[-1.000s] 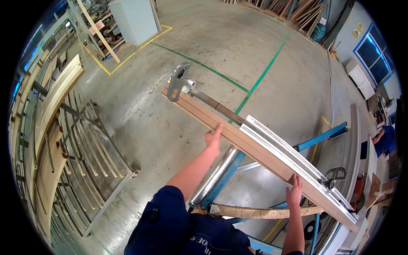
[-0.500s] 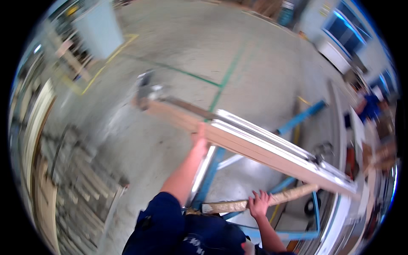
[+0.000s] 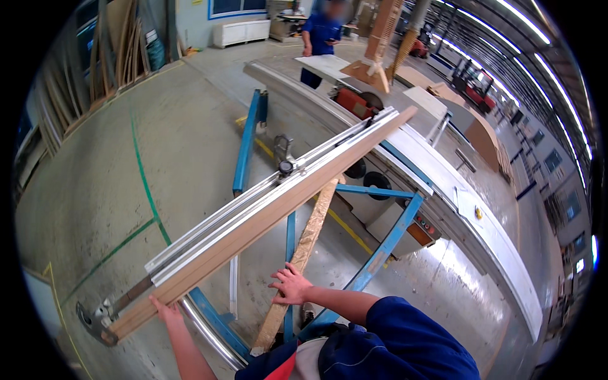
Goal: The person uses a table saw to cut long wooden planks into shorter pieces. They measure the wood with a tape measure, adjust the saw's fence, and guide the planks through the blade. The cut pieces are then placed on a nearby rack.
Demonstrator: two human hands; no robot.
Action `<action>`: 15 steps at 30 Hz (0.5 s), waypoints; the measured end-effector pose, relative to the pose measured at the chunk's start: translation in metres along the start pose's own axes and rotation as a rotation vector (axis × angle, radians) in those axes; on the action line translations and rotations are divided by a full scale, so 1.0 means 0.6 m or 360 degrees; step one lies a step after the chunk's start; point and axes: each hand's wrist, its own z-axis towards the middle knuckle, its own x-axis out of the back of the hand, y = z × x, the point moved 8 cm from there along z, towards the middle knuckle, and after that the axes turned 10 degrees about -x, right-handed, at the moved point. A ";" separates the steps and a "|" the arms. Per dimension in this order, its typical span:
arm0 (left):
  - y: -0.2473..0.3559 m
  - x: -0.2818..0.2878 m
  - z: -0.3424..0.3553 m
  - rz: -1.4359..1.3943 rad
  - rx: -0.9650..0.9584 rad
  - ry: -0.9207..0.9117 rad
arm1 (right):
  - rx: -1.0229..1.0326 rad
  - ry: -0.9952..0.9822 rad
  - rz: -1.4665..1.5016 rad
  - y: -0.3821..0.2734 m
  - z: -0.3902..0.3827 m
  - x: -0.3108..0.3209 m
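My left hand [image 3: 167, 311] grips the long reddish-brown wooden board [image 3: 221, 252] near its lower-left end. The board lies diagonally along an aluminium fence rail [image 3: 212, 229], which has a grey metal end plate [image 3: 88, 324] at lower left and a clamp fitting [image 3: 285, 164] midway. My right hand [image 3: 291, 285] rests with spread fingers on a rough, light-brown timber strip [image 3: 316, 225] below the board. The board's far end lies over the machine table at upper right.
A blue steel frame [image 3: 247, 152] supports the rail beside a long white sliding table [image 3: 481, 240] and a red-housed machine [image 3: 354, 101]. A co-worker in blue [image 3: 316, 35] stands beyond. Boards lean at the back left [image 3: 111, 57]; a forklift [image 3: 481, 88] stands far right.
The view has swung sharply right, bringing the machine and co-worker into view. My right hand left the board and moved down onto the timber strip; my left hand stays on the board.
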 end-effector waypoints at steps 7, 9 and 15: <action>0.007 -0.034 -0.082 0.0132 -0.0165 -0.0011 | 0.0029 -0.0025 0.0044 0.004 0.003 -0.007; 0.006 -0.027 -0.079 0.0276 -0.0286 0.0041 | 0.0029 -0.0033 0.0042 0.004 0.006 -0.009; 0.044 -0.014 -0.101 0.0988 -0.0705 0.0265 | 0.0069 -0.0035 0.0066 0.001 0.004 0.000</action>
